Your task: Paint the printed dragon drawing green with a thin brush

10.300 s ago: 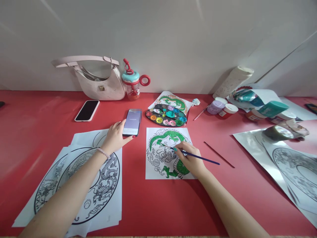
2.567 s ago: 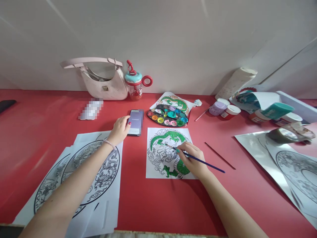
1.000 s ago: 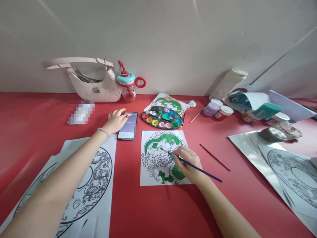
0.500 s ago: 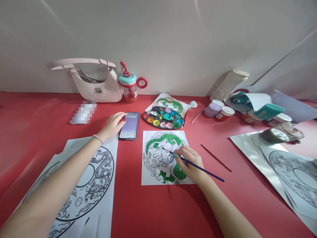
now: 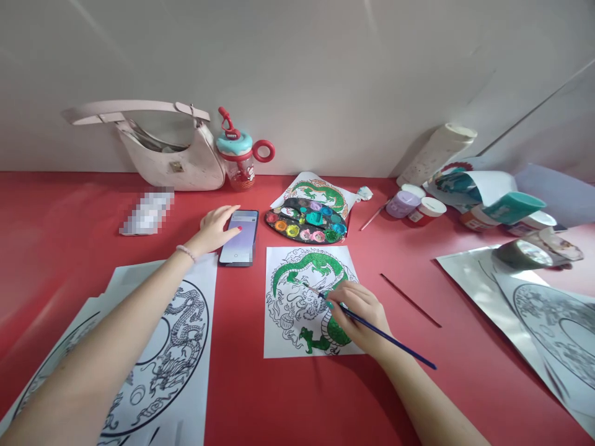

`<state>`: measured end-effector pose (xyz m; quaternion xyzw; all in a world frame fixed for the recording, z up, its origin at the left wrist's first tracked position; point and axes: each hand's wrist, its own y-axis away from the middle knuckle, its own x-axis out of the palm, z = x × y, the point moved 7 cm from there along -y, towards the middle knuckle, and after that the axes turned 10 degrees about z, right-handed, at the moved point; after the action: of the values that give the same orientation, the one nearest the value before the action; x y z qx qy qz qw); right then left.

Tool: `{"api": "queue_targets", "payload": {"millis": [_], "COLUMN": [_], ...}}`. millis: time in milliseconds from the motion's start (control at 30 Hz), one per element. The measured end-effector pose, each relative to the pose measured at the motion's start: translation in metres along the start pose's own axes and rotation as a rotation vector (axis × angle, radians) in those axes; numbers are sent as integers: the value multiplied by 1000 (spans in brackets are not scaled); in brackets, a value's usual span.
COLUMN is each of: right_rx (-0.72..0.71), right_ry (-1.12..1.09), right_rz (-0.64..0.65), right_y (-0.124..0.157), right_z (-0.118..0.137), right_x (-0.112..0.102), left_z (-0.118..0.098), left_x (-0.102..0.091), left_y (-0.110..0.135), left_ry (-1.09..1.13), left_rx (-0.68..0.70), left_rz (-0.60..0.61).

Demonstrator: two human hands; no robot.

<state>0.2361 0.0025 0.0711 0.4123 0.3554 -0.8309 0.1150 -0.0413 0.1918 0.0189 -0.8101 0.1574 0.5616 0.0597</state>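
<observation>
My right hand [image 5: 360, 313] is closed around a dark blue paintbrush [image 5: 388, 339]. The brush tip points at the head of the dragon on a line drawing [image 5: 283, 347], whose body is partly painted green. Part of the sheet is hidden under that hand. At the left, my left hand [image 5: 216, 228] is open beside the phone [image 5: 235, 251], with its thumb over the lit screen and its fingers along the upper left edge. Above the drawing lies a paint palette [image 5: 304, 221] with several colours, overlapping a second dragon picture [image 5: 341, 195] in green and orange.
A thin dark red brush [image 5: 411, 300] lies right of the drawing. Paint jars [image 5: 403, 204] and a teal tub [image 5: 518, 207] stand farther back. Printed sheets [image 5: 186, 371] lie under my left forearm. A pale handbag [image 5: 171, 164] and a lidded cup [image 5: 239, 164] stand by the wall.
My left thumb has moved further over the phone screen. The blue brush's handle end has swung lower and to the right, its tip staying near the dragon's head. The view has shifted slightly.
</observation>
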Motion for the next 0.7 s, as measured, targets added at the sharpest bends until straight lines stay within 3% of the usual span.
{"api": "queue_targets", "payload": {"millis": [200, 333, 700], "right_rx": [-29, -29, -20], "right_ry": [16, 14, 33], "right_rz": [9, 15, 17], "right_y": [0, -2, -3], "right_z": [3, 2, 6], "right_x": [1, 0, -5], "left_z": [-25, -36, -29], "left_x": [0, 1, -1], "left_y": [-5, -10, -13], "left_ry": [-188, -199, -131], "left_rx": [139, 133, 131], "left_rz": [-15, 10, -19]}}
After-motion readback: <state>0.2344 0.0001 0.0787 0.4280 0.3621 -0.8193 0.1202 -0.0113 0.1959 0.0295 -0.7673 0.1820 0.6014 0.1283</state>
